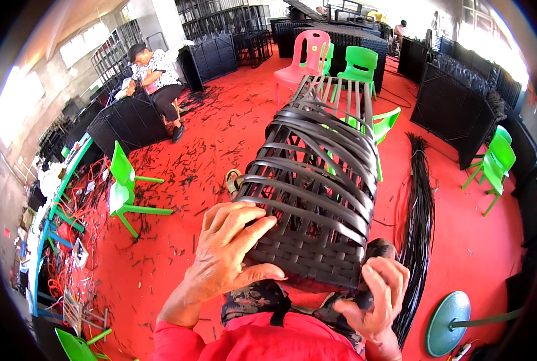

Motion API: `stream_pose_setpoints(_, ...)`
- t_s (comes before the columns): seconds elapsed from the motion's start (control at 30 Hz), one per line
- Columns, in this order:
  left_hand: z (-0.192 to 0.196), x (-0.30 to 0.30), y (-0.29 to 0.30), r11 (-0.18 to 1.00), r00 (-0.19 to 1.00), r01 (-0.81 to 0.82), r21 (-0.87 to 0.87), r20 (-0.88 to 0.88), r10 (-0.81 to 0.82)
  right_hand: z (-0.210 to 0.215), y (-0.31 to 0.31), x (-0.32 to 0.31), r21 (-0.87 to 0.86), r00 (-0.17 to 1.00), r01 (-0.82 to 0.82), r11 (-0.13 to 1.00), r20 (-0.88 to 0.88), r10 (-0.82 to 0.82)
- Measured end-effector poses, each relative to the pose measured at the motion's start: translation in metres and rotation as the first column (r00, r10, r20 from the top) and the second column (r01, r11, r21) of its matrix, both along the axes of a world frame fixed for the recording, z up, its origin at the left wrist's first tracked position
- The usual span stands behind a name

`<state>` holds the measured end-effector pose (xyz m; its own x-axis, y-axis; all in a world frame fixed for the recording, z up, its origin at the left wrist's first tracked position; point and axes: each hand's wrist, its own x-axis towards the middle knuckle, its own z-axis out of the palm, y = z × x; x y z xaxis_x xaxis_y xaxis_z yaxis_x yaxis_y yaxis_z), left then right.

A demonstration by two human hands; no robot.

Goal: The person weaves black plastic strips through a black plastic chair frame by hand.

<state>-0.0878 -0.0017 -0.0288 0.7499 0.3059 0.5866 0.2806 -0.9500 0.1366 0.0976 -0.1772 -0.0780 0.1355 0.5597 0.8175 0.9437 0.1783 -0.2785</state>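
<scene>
We see our left hand (229,249) laid flat, fingers spread wide, against the near left side of a woven frame (316,174), a tall piece wrapped in black flat strips with upright slats showing through the gaps. The palm presses on the weave rather than closing around it. Our right hand (376,295) sits at the frame's near right corner, fingers loosely curled against the lower edge; we cannot tell whether they pinch a strip there. The frame lies tilted away from us, its near end resting over our lap, its far unwoven end pointing toward the middle of the room.

Right of the frame, a long bundle of black strips (419,222) lies on the red floor (220,138), which is littered with short black offcuts. Below that bundle stands a teal round fan base (447,323). Left of the frame stands a small green chair (124,189). Beyond the frame's far end stand a pink chair (301,60) and another green chair (360,67). Far left of the frame, a seated person (157,78) bends over a dark woven panel (127,123).
</scene>
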Motion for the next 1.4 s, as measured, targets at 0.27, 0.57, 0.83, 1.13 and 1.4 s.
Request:
stream_pose_setpoints(0.27, -0.003, 0.028, -0.022, 0.993, 0.992, 0.108, 0.037, 0.069, -0.11, 0.038, 0.017, -0.012, -0.309, 0.93, 0.236, 0.921, 0.348, -0.121)
stream_pose_setpoints(0.57, -0.028, 0.029, -0.018, 0.785, 0.909, 0.392, -0.48, 0.335, -0.25, 0.035, -0.029, 0.022, -0.331, 0.93, 0.324, 0.887, 0.285, -0.233)
stream_pose_setpoints(0.83, -0.042, 0.074, -0.041, 0.795, 0.805, 0.53, -0.296, 0.472, -0.36, 0.045, -0.047, 0.029, -0.333, 0.919, 0.389, 0.859, 0.209, -0.335)
stream_pose_setpoints(1.13, -0.079, 0.095, -0.056, 0.564, 0.717, 0.689, -0.455, 0.546, -0.434, 0.038, -0.052, 0.052, -0.38, 0.932, 0.346, 0.858, 0.246, -0.267)
stream_pose_setpoints(1.4, -0.117, 0.108, -0.063, 0.504, 0.757, 0.652, -0.566, 0.45, -0.473, 0.035, -0.066, 0.057, -0.404, 0.953, 0.233, 0.884, -0.089, -0.291)
